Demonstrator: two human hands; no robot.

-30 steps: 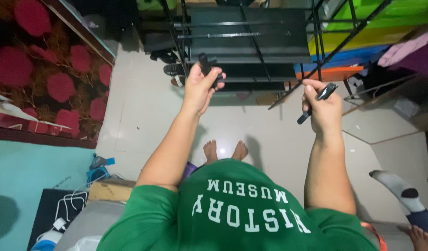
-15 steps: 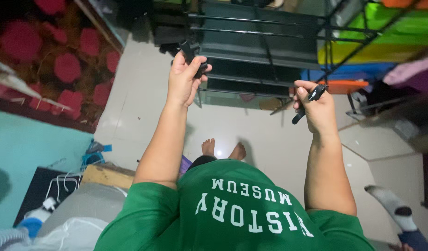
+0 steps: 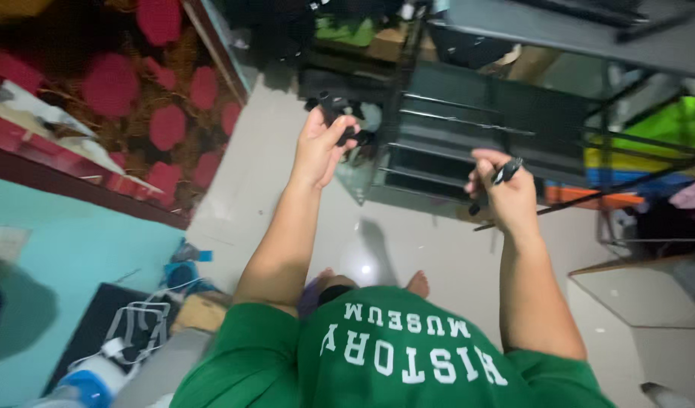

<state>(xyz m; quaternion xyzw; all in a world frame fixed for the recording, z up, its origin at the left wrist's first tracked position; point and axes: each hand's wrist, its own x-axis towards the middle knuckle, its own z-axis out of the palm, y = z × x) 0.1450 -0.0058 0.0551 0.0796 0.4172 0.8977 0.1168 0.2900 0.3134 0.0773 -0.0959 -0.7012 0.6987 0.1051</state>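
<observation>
From up here I see my left hand [image 3: 322, 146] raised at arm's length, fingers curled tight around a small black, chunky plastic object [image 3: 338, 113] — its exact shape is too blurred for me to make out. It sits at the top of the fist, thumb pressed against its side, held in the air in front of the dark metal shelving rack [image 3: 468, 121].

My right hand [image 3: 506, 193] is up too, well apart from the left, clenched around a slim black pen-shaped tool [image 3: 497, 183] that runs slantwise through the grip, one end poking out above the knuckles, the other below.

Beneath both arms lies the pale tiled floor [image 3: 249, 196], and my bare toes show just past the green printed shirt [image 3: 392, 355]. A dark rug with red round blotches [image 3: 121, 91] lies at the upper left — below it, a teal surface [image 3: 53, 264] with white cables [image 3: 136, 325] beside it.
</observation>
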